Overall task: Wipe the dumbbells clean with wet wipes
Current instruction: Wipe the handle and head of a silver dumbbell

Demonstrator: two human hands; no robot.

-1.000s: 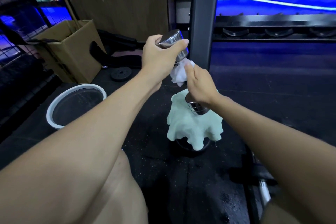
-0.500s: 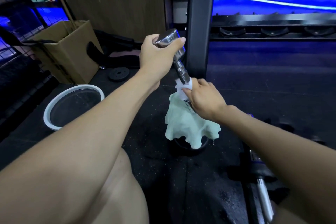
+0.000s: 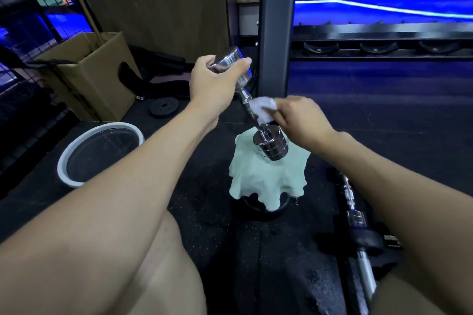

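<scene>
A chrome dumbbell (image 3: 270,144) stands tilted, its lower head resting on a pale green cloth (image 3: 266,181) draped over a dark round object. My left hand (image 3: 215,82) grips the upper head and holds the dumbbell steady. My right hand (image 3: 302,120) pinches a white wet wipe (image 3: 262,108) against the handle, just above the lower head. The wipe partly covers the handle.
A white-rimmed round basin (image 3: 76,146) sits on the black rubber floor at left, behind it a cardboard box (image 3: 92,77) and a small weight plate (image 3: 163,107). A dark upright rack post (image 3: 276,25) rises behind the dumbbell. A chrome bar (image 3: 358,227) lies at right.
My right hand slid the wipe down the handle, then back up a little and off to the right, uncovering the lower head. My left hand kept its grip on the upper head.
</scene>
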